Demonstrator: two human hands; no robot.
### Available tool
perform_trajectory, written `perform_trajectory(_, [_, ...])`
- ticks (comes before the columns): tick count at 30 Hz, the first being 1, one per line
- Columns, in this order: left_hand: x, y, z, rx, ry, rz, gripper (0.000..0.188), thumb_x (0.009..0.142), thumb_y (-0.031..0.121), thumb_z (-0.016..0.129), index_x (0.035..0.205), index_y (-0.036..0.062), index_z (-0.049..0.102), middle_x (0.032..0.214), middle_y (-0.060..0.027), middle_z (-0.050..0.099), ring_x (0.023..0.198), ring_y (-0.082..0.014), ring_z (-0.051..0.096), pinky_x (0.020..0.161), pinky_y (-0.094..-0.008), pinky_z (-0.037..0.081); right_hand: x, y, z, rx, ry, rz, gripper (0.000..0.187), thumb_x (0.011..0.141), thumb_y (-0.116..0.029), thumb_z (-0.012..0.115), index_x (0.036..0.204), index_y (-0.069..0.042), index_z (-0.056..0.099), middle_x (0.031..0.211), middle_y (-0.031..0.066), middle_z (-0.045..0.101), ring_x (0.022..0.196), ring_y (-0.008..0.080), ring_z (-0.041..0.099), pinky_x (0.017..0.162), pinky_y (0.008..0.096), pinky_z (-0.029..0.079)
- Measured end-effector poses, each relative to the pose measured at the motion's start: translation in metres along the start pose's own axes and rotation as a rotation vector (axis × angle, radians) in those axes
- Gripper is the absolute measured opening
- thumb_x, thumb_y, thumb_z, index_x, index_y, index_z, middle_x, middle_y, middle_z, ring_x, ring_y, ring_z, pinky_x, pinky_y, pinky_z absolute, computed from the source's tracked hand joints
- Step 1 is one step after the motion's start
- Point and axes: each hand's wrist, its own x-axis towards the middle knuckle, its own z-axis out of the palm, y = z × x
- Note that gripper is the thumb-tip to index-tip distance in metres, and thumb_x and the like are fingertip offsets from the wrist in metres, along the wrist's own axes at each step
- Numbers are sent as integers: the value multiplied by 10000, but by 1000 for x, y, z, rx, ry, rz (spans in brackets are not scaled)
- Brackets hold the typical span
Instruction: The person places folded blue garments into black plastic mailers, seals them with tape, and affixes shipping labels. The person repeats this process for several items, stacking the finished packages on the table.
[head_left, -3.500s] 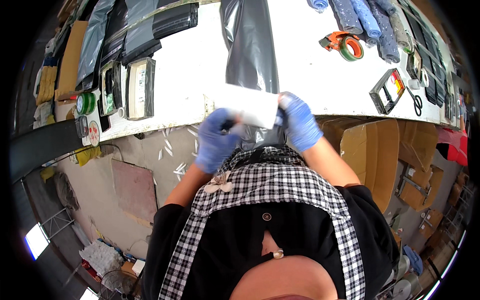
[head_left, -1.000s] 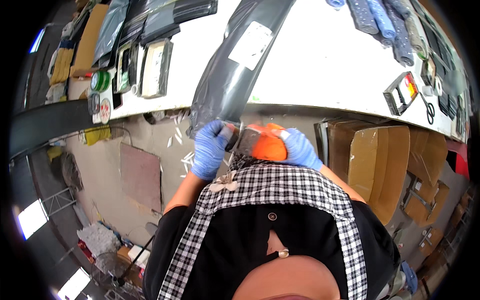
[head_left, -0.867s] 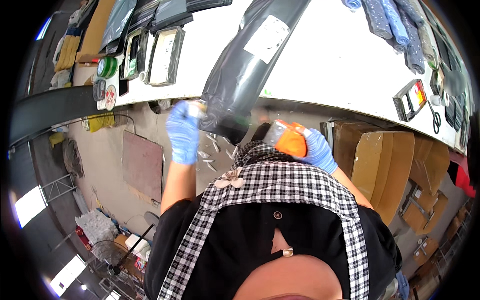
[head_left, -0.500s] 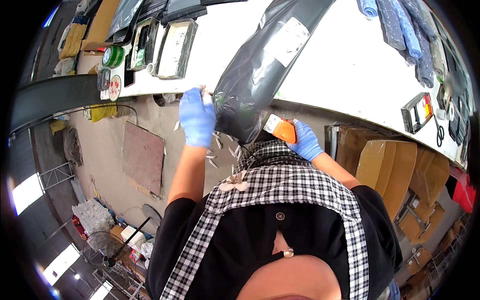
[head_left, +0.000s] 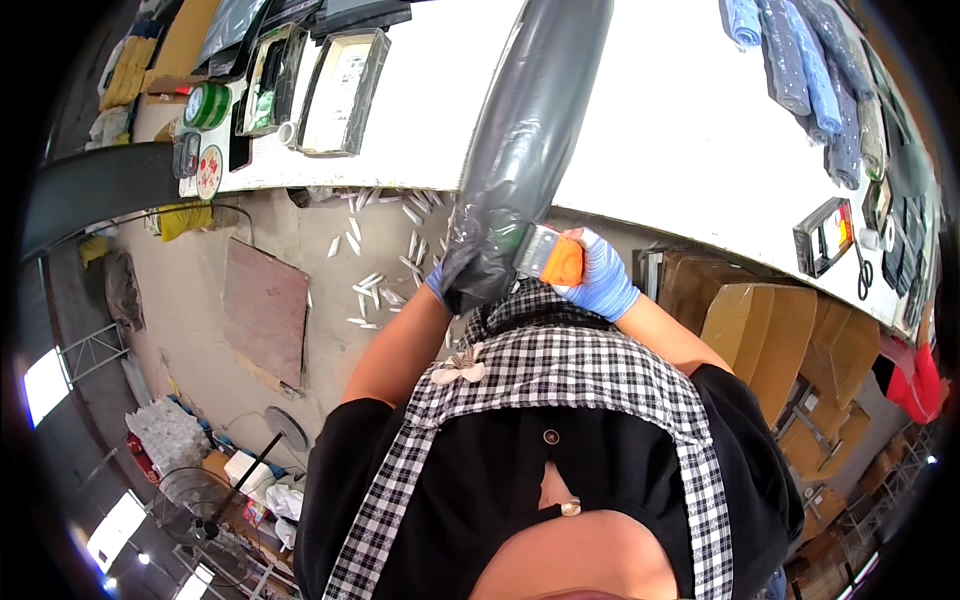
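The black package (head_left: 528,110) is hiding most of the left hand (head_left: 436,284) (fingertips included). Beyond the right hand (head_left: 600,277), the picture's top edge is cutting off the package's far end.

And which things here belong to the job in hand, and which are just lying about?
In use:
- black plastic package, at the left hand
- orange tape dispenser, in the right hand

Lying about:
- black-handled scissors
- green tape roll
- blue rolls
- cardboard box
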Motion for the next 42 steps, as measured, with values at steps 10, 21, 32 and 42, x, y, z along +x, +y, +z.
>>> perform_trajectory(10, [-102,15,-21,297,670,-10,1143,638,425,830,1494,23,187,1431,-244,319,1343,-391,320,1103,-486,307,91,-90,8,-396,-266,168,626,715,-257,718,1253,-51,473,956,166,636,857,348,655,736,438,537])
perform_trajectory(21, [-58,35,-29,867,774,101,591,702,70,781,1252,71,564,1089,-89,636,980,-250,611,855,-363,501,44,-102,-46,-331,-131,-86,663,676,-223,769,1305,-287,570,849,99,582,678,302,631,595,386,535])
perform_trajectory(32, [-55,-5,-21,-1149,590,-410,624,782,436,718,1276,97,541,1175,-99,640,958,-236,660,730,-355,568,79,-87,-40,-600,-711,342,462,800,-269,657,1254,-240,579,964,172,652,886,357,665,780,454,543])
perform_trajectory(42, [-64,5,-79,-14,989,-307,893,707,488,736,1384,5,414,1392,-225,436,1241,-323,468,1031,-416,396,26,6,-103,518,-380,755,515,770,-104,722,1274,-80,622,1126,84,687,1009,198,652,916,331,511])
